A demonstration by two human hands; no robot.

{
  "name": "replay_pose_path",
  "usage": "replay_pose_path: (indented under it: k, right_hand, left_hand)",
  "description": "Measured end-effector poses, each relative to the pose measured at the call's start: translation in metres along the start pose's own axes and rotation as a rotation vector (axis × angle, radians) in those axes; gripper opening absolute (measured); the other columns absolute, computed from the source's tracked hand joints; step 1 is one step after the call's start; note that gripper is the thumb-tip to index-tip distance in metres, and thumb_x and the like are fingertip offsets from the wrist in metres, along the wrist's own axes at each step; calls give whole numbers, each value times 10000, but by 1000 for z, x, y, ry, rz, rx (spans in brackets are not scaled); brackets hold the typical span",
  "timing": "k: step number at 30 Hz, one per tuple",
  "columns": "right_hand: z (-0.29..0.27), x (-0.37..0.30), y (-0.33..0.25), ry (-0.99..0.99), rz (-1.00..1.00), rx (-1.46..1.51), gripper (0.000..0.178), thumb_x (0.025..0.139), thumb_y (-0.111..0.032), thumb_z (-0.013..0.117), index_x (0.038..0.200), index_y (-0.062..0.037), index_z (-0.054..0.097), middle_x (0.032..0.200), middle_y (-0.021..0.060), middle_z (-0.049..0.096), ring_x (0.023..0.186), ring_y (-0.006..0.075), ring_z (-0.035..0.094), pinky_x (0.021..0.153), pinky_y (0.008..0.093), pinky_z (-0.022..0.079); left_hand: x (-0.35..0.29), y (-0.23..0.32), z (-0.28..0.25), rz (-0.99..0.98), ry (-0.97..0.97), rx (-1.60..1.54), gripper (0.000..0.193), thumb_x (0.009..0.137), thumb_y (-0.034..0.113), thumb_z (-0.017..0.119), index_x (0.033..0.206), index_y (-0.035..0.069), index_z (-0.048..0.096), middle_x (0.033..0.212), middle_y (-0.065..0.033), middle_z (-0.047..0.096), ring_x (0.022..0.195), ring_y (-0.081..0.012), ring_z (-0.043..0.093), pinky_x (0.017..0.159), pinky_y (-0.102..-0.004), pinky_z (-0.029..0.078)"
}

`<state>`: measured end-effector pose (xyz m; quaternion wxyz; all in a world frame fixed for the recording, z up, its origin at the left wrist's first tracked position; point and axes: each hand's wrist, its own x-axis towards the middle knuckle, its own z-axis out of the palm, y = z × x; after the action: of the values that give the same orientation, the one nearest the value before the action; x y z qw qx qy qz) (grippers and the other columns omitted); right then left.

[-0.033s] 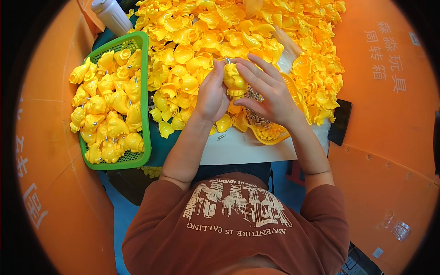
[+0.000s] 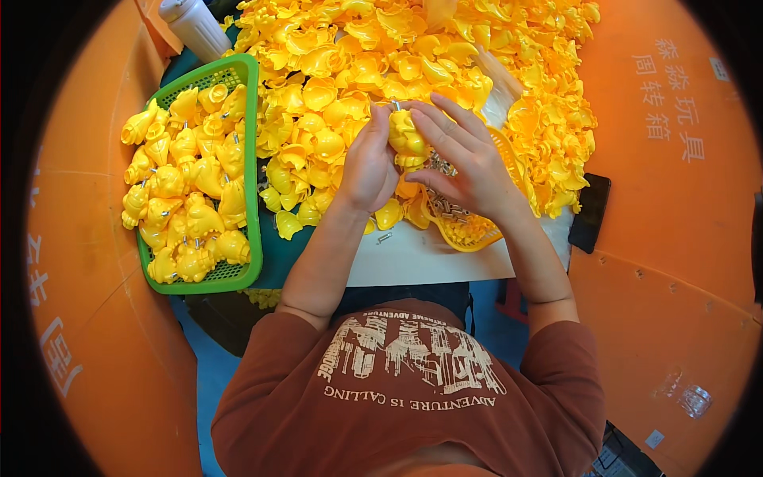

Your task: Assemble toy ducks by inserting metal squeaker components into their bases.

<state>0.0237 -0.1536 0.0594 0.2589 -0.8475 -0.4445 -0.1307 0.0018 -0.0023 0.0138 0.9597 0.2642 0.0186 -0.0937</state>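
Note:
Between my two hands, above the near edge of the heap, stands a small glossy yellow plastic figure (image 2: 408,141) with a metal pin sticking out of its top. My left hand (image 2: 370,165) is closed along its left side, fingers mostly hidden behind it. From the right, my right hand (image 2: 470,163) bends its fingers to the figure's upper part, while its thumb rests by the lower end. Beneath the right hand, a yellow basket (image 2: 470,246) holds many small metal pieces and tiny yellow parts. One loose metal piece (image 2: 385,238) lies on the white board (image 2: 429,266).
On the left, a green basket (image 2: 253,183) is filled with similar yellow figures, several showing metal pins. A large heap of yellow half shells (image 2: 350,71) covers the table's far side. A pale bottle (image 2: 195,30) stands back left; a dark phone-like slab (image 2: 590,213) lies right. Orange panels (image 2: 660,207) flank the table.

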Motion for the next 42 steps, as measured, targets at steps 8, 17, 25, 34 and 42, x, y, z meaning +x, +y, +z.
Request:
replay_pose_path:
  k: [8, 17, 25, 34, 42]
  right_hand:
    - [11, 1, 11, 22, 1, 73, 724, 627, -254, 776, 1254, -28, 493, 1266, 122, 516, 1186, 330, 459, 968, 395, 384]
    - [7, 2, 9, -4, 8, 115, 727, 626, -230, 777, 1259, -23, 485, 1271, 128, 511, 1189, 342, 456, 975, 401, 377]
    - [8, 1, 6, 159, 95, 465, 635, 720, -167, 743, 1271, -4, 471, 1284, 147, 497, 1206, 267, 454, 993, 355, 364]
    - [-4, 5, 2, 183, 586, 1278, 256, 857, -24, 585, 1099, 59, 571, 1017, 118, 632, 930, 144, 599, 833, 258, 480]
    - [10, 7, -4, 359, 585, 1282, 269, 846, -7, 588, 1106, 54, 554, 1050, 113, 615, 1001, 156, 581, 877, 271, 456]
  left_hand:
    - [1, 1, 1, 58, -39, 124, 580, 948, 516, 198, 1231, 46, 387, 1171, -91, 501, 1066, -170, 518, 824, -311, 487]
    - [-1, -1, 2, 77, -31, 144, 487, 942, 443, 348, 1214, 40, 371, 1138, -83, 512, 1020, -139, 534, 787, -268, 491]
    - [-5, -1, 2, 106, -103, 303, 420, 867, 94, 602, 1202, 21, 359, 1073, -69, 510, 972, -103, 526, 749, -230, 479]
    - [-8, -12, 9, 482, -132, 438, 470, 879, 101, 570, 1261, 0, 314, 1170, -104, 467, 1028, -140, 509, 901, -266, 420]
    - [-7, -11, 14, 502, -87, 334, 401, 848, 52, 608, 1203, -38, 446, 1197, -132, 518, 1093, -181, 512, 959, -301, 400]
